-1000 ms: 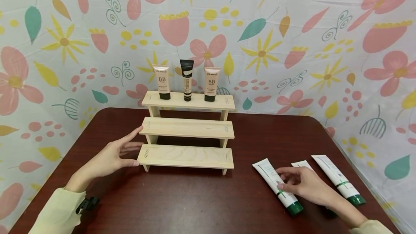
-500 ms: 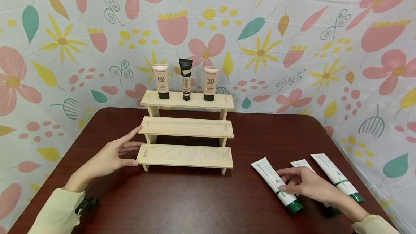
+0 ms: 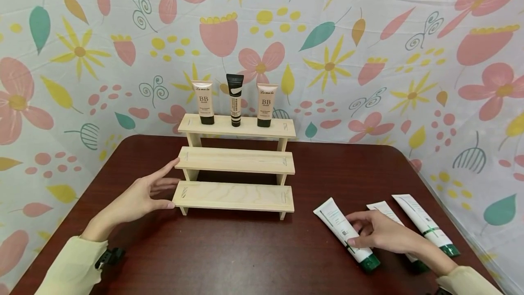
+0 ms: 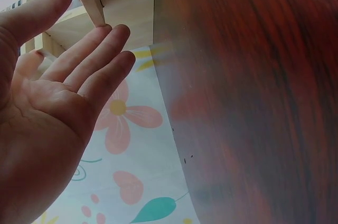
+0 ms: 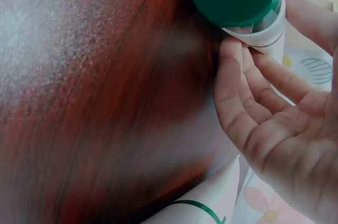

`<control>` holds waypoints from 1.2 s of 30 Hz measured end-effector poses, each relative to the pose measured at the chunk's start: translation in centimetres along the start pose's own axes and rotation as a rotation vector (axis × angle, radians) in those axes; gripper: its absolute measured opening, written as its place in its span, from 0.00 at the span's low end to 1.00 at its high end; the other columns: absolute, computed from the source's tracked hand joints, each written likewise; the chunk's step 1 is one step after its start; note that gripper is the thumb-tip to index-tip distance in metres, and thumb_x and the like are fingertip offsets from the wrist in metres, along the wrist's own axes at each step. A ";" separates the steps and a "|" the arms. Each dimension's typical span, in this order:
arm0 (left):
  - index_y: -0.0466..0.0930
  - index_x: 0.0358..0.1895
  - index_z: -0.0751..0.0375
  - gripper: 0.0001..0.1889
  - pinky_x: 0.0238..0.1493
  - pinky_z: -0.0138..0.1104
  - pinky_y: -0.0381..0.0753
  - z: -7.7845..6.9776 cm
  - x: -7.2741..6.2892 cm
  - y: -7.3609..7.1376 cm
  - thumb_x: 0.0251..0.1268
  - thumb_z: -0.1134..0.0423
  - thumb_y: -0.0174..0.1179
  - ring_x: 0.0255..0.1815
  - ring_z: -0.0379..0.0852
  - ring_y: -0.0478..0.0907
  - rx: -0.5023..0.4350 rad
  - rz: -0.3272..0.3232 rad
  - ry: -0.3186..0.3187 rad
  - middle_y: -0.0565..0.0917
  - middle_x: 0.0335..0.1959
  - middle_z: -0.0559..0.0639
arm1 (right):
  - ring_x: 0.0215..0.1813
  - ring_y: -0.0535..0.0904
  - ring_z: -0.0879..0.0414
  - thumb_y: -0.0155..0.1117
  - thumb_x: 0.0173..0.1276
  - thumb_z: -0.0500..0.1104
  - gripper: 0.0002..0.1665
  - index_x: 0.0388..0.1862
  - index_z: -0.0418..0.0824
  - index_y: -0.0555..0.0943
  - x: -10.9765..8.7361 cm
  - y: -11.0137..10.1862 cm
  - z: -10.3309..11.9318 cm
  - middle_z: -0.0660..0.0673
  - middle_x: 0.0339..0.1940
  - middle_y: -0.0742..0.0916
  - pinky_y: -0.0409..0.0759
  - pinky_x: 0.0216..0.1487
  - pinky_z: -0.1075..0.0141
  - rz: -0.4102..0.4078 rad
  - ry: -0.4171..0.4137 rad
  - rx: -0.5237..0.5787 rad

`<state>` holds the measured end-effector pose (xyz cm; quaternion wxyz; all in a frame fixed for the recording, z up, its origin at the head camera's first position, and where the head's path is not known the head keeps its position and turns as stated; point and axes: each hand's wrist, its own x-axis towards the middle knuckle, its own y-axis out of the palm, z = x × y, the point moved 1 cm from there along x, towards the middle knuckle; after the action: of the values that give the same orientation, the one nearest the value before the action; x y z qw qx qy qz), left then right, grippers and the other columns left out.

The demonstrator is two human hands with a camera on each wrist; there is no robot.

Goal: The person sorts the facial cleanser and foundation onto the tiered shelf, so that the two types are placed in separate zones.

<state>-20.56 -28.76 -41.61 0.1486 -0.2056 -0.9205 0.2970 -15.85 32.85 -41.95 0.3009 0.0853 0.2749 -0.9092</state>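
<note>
White, green-capped plastic tube sits right of the pale wooden three-tier stand, pinched by the right hand — light, squashy, I'd guess, best gripped near its cap — left hand spread against the stand.

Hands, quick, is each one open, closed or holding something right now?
Left hand: open, touching the wooden stand.
Right hand: holding the leftmost white tube.

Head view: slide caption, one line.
Right grip holds a white tube; left grip touches a wooden stand with three tubes on top.
</note>
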 end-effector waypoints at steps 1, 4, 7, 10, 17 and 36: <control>0.48 0.88 0.40 0.59 0.62 0.60 0.77 0.0 0.0 0.0 0.60 0.67 0.79 0.64 0.60 0.82 0.000 0.000 0.000 0.83 0.64 0.62 | 0.29 0.78 0.59 0.72 0.73 0.40 0.41 0.73 0.17 0.66 0.0 0.0 0.0 0.38 0.41 0.83 0.75 0.26 0.66 0.010 -0.004 0.007; 0.48 0.88 0.41 0.59 0.62 0.60 0.77 -0.1 0.0 0.0 0.60 0.67 0.79 0.64 0.60 0.82 0.000 0.000 0.001 0.83 0.64 0.62 | 0.27 0.76 0.59 0.71 0.74 0.39 0.40 0.73 0.17 0.66 0.0 0.1 0.0 0.39 0.40 0.83 0.75 0.26 0.66 0.024 -0.005 0.019; 0.48 0.88 0.41 0.58 0.62 0.60 0.77 -0.1 0.1 -0.1 0.60 0.67 0.79 0.64 0.61 0.82 0.002 0.001 0.003 0.83 0.64 0.63 | 0.29 0.77 0.58 0.71 0.74 0.39 0.39 0.72 0.17 0.67 0.1 0.2 0.0 0.39 0.40 0.83 0.75 0.27 0.65 0.025 0.002 0.018; 0.48 0.88 0.42 0.58 0.62 0.60 0.77 -0.1 0.1 -0.1 0.60 0.67 0.79 0.64 0.61 0.82 0.001 0.002 0.004 0.82 0.64 0.63 | 0.33 0.80 0.55 0.70 0.74 0.40 0.38 0.71 0.17 0.68 0.1 0.2 0.0 0.40 0.41 0.83 0.78 0.31 0.65 0.024 0.008 0.012; 0.49 0.88 0.42 0.59 0.62 0.59 0.78 -0.1 0.0 -0.1 0.59 0.67 0.79 0.64 0.59 0.82 0.004 0.000 0.003 0.83 0.64 0.62 | 0.41 0.80 0.52 0.71 0.74 0.42 0.39 0.72 0.17 0.68 -0.1 0.5 0.3 0.40 0.43 0.84 0.82 0.39 0.64 -0.024 -0.008 -0.014; 0.48 0.88 0.42 0.59 0.62 0.60 0.77 -0.1 0.1 0.0 0.59 0.68 0.79 0.64 0.60 0.82 0.011 0.001 0.001 0.82 0.64 0.62 | 0.45 0.87 0.54 0.75 0.71 0.42 0.31 0.67 0.26 0.78 -0.7 1.8 2.5 0.44 0.48 0.90 0.85 0.43 0.65 -0.276 -0.112 -0.049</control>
<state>-20.61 -28.65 -41.47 0.1499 -0.2054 -0.9188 0.3019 -14.22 30.62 -40.45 0.1898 -0.0115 0.2891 -0.9382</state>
